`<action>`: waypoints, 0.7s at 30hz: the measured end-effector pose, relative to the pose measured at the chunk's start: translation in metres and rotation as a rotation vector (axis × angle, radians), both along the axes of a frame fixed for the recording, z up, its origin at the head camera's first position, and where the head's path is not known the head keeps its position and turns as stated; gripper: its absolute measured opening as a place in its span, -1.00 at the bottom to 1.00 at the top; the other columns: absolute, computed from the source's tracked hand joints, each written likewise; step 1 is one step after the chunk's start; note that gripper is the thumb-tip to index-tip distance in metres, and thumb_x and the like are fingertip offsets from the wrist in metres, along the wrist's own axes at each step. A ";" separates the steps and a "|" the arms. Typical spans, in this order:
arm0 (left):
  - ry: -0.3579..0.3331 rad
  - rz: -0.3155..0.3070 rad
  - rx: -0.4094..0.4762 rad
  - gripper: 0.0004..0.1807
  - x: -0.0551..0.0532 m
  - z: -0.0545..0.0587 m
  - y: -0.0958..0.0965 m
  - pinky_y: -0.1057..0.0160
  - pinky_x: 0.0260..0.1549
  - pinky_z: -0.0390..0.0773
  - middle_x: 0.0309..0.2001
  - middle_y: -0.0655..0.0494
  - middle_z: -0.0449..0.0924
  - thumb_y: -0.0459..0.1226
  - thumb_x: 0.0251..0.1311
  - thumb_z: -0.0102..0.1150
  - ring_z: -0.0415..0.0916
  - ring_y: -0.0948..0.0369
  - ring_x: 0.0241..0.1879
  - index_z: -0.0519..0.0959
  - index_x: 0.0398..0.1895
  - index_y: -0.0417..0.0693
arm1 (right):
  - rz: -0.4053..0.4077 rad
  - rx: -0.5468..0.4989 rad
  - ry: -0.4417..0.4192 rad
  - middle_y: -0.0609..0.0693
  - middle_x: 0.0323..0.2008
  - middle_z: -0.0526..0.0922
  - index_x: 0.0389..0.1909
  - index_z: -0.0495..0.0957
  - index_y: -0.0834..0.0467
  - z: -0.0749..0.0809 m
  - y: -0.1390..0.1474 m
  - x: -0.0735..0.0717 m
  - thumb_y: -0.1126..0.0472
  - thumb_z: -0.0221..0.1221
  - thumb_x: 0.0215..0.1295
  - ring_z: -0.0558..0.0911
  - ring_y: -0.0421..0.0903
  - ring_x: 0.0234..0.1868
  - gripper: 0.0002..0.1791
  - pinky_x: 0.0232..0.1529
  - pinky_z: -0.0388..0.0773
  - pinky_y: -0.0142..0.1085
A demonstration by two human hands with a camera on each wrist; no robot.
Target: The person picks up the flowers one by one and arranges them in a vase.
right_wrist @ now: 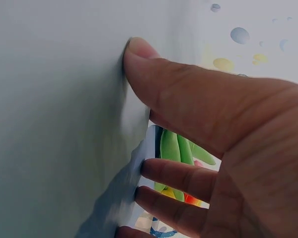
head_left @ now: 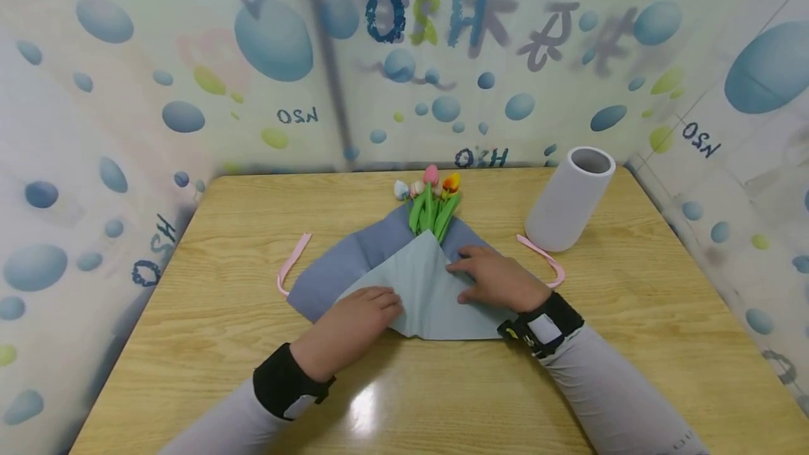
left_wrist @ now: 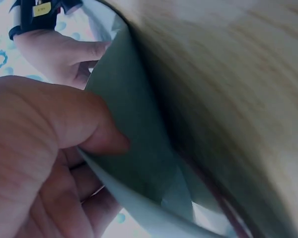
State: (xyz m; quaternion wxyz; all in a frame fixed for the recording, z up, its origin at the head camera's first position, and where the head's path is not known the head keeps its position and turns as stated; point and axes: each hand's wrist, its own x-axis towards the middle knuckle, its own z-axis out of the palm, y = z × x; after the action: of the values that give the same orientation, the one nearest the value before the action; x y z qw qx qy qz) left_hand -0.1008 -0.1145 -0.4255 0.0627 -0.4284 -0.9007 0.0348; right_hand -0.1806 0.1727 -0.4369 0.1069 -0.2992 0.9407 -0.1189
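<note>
A small bunch of artificial tulips with green leaves and pink, orange and pale heads lies on blue-grey wrapping paper. Over its lower part is a folded sheet of light green wrapping paper. At the light sheet's lower left, my left hand pinches its edge; the left wrist view has the thumb on the inner side and the fingers outside. My right hand touches the sheet's right part with spread fingertips. In the right wrist view its thumb presses the paper surface. The stems are hidden.
A white vase stands at the back right of the wooden table. Pink ribbon ends stick out left and right of the paper. A patterned curtain surrounds the table's back and sides.
</note>
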 end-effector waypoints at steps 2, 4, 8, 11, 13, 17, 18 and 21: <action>-0.032 0.003 0.021 -0.67 0.000 -0.004 -0.005 0.15 0.32 0.54 0.14 0.07 0.70 -0.50 0.28 0.21 0.60 0.10 0.22 0.67 0.05 -0.06 | -0.001 -0.001 -0.001 0.24 0.38 0.51 0.28 0.64 0.06 -0.001 0.000 0.000 0.00 0.50 0.19 0.49 0.21 0.40 -0.37 0.37 0.49 0.10; -0.059 0.004 0.042 -0.66 0.001 -0.006 -0.010 0.14 0.31 0.54 0.17 0.04 0.69 -0.53 0.28 0.19 0.59 0.08 0.24 0.67 0.06 -0.08 | -0.003 -0.003 0.000 0.24 0.38 0.50 0.28 0.64 0.06 0.000 0.000 0.000 0.00 0.50 0.19 0.49 0.22 0.40 -0.37 0.37 0.49 0.10; -0.103 0.012 0.071 -0.65 0.004 -0.007 -0.019 0.12 0.30 0.56 0.21 0.01 0.66 -0.53 0.31 0.16 0.58 0.07 0.26 0.66 0.09 -0.09 | -0.016 0.001 -0.006 0.24 0.39 0.50 0.30 0.62 0.08 0.001 -0.001 0.001 0.00 0.51 0.18 0.49 0.23 0.40 -0.34 0.35 0.50 0.11; -0.133 0.035 0.084 -0.66 0.006 -0.009 -0.025 0.11 0.27 0.58 0.21 0.00 0.66 -0.52 0.34 0.14 0.59 0.06 0.25 0.67 0.10 -0.10 | -0.027 0.010 -0.013 0.23 0.40 0.48 0.33 0.59 0.09 0.002 -0.001 0.001 -0.01 0.50 0.19 0.48 0.23 0.41 -0.31 0.35 0.51 0.11; -0.154 0.053 0.092 -0.67 0.007 -0.009 -0.028 0.10 0.26 0.59 0.21 -0.01 0.66 -0.51 0.36 0.13 0.60 0.06 0.24 0.67 0.11 -0.12 | -0.030 0.013 -0.017 0.23 0.40 0.48 0.34 0.58 0.10 0.002 -0.002 0.001 -0.01 0.50 0.20 0.47 0.22 0.42 -0.31 0.36 0.50 0.11; -0.172 0.067 0.113 -0.69 0.009 -0.011 -0.033 0.09 0.22 0.62 0.19 -0.03 0.67 -0.49 0.35 0.17 0.62 0.04 0.22 0.68 0.09 -0.15 | -0.026 0.016 -0.015 0.23 0.40 0.48 0.34 0.58 0.10 0.002 -0.001 0.001 -0.02 0.49 0.20 0.47 0.22 0.41 -0.31 0.36 0.49 0.11; -0.173 0.067 0.117 -0.71 0.010 -0.012 -0.034 0.09 0.21 0.63 0.19 -0.03 0.67 -0.48 0.34 0.20 0.62 0.04 0.21 0.68 0.08 -0.15 | -0.025 0.017 -0.014 0.23 0.40 0.48 0.34 0.58 0.10 0.002 -0.001 0.001 -0.02 0.49 0.20 0.47 0.22 0.41 -0.31 0.37 0.49 0.10; -0.187 0.074 0.125 -0.74 0.010 -0.015 -0.037 0.09 0.18 0.64 0.18 -0.04 0.68 -0.42 0.32 0.28 0.63 0.04 0.20 0.69 0.06 -0.17 | -0.025 0.021 -0.014 0.22 0.41 0.48 0.34 0.58 0.09 0.002 -0.001 0.001 -0.02 0.49 0.20 0.47 0.22 0.42 -0.31 0.38 0.48 0.10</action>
State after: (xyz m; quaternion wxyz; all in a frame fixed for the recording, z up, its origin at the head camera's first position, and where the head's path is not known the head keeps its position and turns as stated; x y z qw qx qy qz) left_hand -0.0906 -0.1514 -0.4404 0.0036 -0.3916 -0.9182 -0.0593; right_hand -0.1798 0.1715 -0.4352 0.1151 -0.2855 0.9448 -0.1122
